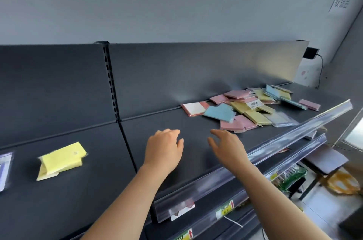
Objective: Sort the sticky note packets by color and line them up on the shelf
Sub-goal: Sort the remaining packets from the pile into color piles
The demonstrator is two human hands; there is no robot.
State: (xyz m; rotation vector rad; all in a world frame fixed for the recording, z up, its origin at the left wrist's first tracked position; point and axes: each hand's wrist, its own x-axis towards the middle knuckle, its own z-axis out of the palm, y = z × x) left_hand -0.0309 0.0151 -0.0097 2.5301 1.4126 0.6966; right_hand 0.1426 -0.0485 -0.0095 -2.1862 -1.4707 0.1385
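Head cam: both hands empty. My left hand [164,149] and right hand [228,148] hover side by side over the shelf [157,120], fingers loose and spread, gripping nothing. Can't tell if they touch the deck.

Just past my right fingertips [218,133] is a pink packet [231,125], the front edge of the mixed pile [253,106]. The pile is pink, yellow and blue, overlapping and unsorted, and runs on to the back panel [176,75]. A blue packet [220,112] lies just beyond the pink one.

Well left of my left fingers, the yellow packets [60,158] sit apart in the next bay. Past them, a wrapped packet [5,169] at the frame edge, colour unclear.

Read: sorting barely begun, between picks. Next move needs a reach forward-right and a pinch on one packet's edge without dragging its neighbours, then a carry to that colour's spot.
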